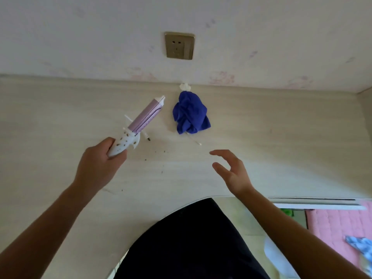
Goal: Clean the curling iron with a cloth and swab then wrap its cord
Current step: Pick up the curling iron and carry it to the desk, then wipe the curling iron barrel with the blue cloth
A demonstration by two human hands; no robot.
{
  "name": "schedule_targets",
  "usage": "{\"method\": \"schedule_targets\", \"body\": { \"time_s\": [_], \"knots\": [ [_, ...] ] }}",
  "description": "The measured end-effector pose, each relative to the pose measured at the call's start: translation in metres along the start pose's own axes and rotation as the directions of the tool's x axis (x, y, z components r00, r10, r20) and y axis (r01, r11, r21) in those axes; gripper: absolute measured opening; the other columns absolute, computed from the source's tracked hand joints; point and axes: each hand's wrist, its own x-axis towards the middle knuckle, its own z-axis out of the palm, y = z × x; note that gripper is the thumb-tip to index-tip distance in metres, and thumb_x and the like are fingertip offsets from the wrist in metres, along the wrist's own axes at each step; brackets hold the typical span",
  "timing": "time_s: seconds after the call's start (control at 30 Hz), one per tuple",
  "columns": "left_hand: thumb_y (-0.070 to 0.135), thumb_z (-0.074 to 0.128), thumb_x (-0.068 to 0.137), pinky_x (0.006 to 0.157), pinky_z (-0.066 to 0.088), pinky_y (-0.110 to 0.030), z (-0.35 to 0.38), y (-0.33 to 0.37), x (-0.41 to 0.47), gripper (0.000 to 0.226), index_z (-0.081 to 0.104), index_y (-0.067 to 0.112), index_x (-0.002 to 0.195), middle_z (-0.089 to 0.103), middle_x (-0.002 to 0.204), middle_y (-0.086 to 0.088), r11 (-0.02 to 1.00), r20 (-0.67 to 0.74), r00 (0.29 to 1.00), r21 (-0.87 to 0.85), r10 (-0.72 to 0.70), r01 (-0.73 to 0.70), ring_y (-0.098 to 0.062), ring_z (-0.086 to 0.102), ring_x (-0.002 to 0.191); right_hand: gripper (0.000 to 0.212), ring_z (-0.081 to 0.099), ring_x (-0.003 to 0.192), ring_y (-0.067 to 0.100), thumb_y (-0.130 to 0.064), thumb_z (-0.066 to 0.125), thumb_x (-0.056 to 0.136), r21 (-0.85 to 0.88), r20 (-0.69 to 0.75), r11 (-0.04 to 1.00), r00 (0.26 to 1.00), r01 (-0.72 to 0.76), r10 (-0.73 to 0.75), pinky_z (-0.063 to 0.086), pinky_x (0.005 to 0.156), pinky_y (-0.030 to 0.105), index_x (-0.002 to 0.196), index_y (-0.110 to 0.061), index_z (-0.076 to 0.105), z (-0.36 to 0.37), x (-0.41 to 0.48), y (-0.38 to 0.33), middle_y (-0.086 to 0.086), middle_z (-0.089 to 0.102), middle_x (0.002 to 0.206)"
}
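My left hand (98, 165) grips the white spotted handle of the curling iron (141, 122); its pink barrel points up and to the right above the table. Behind the handle a bit of white cord and the plug (146, 136) show. A crumpled blue cloth (190, 113) lies on the table just right of the barrel tip. A white cotton swab (194, 141) sticks out from under the cloth's near edge. My right hand (231, 171) hovers with spread fingers below and right of the swab, holding nothing.
The pale wooden table (281, 141) meets a wall with a gold socket (179, 45). A small white lump (184, 86) sits at the wall behind the cloth. Dark crumbs (159, 153) dot the table. A pink mat (340, 228) lies on the floor at right.
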Motion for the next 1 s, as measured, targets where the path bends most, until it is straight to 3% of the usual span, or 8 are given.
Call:
{"method": "schedule_targets", "body": {
  "time_s": [0.13,0.23,0.33,0.43,0.53,0.7,0.83,1.0],
  "knots": [
    [0.024,0.077,0.085,0.048,0.042,-0.033,0.037,-0.043,0.033,0.028,0.050,0.020,0.078,0.056,0.057,0.000,0.998,-0.005,1.000,0.060,0.009,-0.009,-0.020,0.054,0.049,0.044,0.053,0.124,0.011,-0.044,0.059,0.083,-0.184,0.053,0.980,0.997,0.073,-0.064,0.044,0.107,0.040,0.122,-0.028,0.069,0.033,0.045,0.029,-0.012,0.062,0.128],
    [0.035,0.072,0.083,0.049,0.042,-0.032,0.069,-0.070,0.059,0.027,0.050,0.019,0.077,0.059,0.062,0.003,0.998,0.026,0.999,0.052,0.034,-0.035,-0.016,0.054,0.051,0.052,0.054,0.123,0.019,-0.047,0.057,0.083,-0.356,0.074,0.920,0.986,0.166,-0.149,0.043,0.106,0.046,0.129,-0.022,0.066,0.053,0.072,0.053,-0.005,0.060,0.134],
    [0.044,0.067,0.080,0.047,0.037,-0.025,0.096,-0.091,0.081,0.027,0.053,0.020,0.079,0.062,0.071,0.012,0.995,0.054,0.995,0.054,0.086,-0.089,-0.013,0.057,0.058,0.062,0.044,0.136,0.023,-0.052,0.057,0.083,-0.513,0.042,0.831,0.974,0.213,-0.224,0.034,0.116,0.045,0.138,-0.024,0.058,0.070,0.091,0.073,-0.001,0.050,0.150],
    [0.047,0.066,0.079,0.050,0.042,-0.034,0.115,-0.108,0.092,0.031,0.053,0.019,0.080,0.058,0.061,0.001,0.983,0.023,0.990,0.116,0.137,-0.139,-0.017,0.053,0.051,0.073,0.032,0.147,0.025,-0.062,0.053,0.085,-0.689,0.024,0.685,0.953,0.235,-0.302,0.023,0.123,0.045,0.147,-0.025,0.051,0.083,0.102,0.087,0.004,0.036,0.162],
    [0.041,0.072,0.084,0.057,0.044,-0.042,0.127,-0.121,0.099,0.032,0.050,0.018,0.077,0.053,0.070,0.001,0.950,-0.073,0.960,0.182,0.272,-0.255,-0.028,0.050,0.064,0.084,0.023,0.153,0.025,-0.075,0.044,0.087,-0.807,0.040,0.541,0.936,0.236,-0.349,0.015,0.126,0.046,0.155,-0.025,0.039,0.092,0.107,0.098,0.005,0.027,0.167],
    [0.056,0.065,0.081,0.068,0.049,-0.043,0.139,-0.134,0.108,0.038,0.060,0.021,0.095,0.057,0.085,0.002,0.900,-0.181,0.886,0.177,0.428,-0.398,-0.027,0.056,0.078,0.088,0.022,0.154,0.026,-0.082,0.027,0.092,-0.875,0.044,0.419,0.902,0.243,-0.430,0.017,0.125,0.048,0.158,-0.025,0.028,0.096,0.112,0.106,0.008,0.026,0.167],
    [0.052,0.067,0.076,0.072,0.051,-0.041,0.132,-0.141,0.105,0.043,0.061,0.026,0.110,0.069,0.093,0.004,0.863,-0.219,0.837,0.188,0.502,-0.468,-0.029,0.064,0.081,0.084,0.021,0.153,0.020,-0.082,0.026,0.091,-0.871,0.014,0.434,0.897,0.228,-0.442,0.017,0.125,0.041,0.157,-0.032,0.027,0.102,0.111,0.106,0.001,0.026,0.166],
    [0.052,0.064,0.070,0.079,0.053,-0.041,0.122,-0.150,0.090,0.050,0.064,0.025,0.112,0.072,0.100,0.003,0.868,-0.178,0.849,0.103,0.497,-0.486,-0.026,0.065,0.088,0.046,0.052,0.127,0.021,-0.052,0.058,0.090,-0.755,-0.192,0.630,0.857,0.183,-0.478,0.040,0.106,0.035,0.129,-0.027,0.063,0.103,0.100,0.103,-0.006,0.059,0.138]
  ]
}}
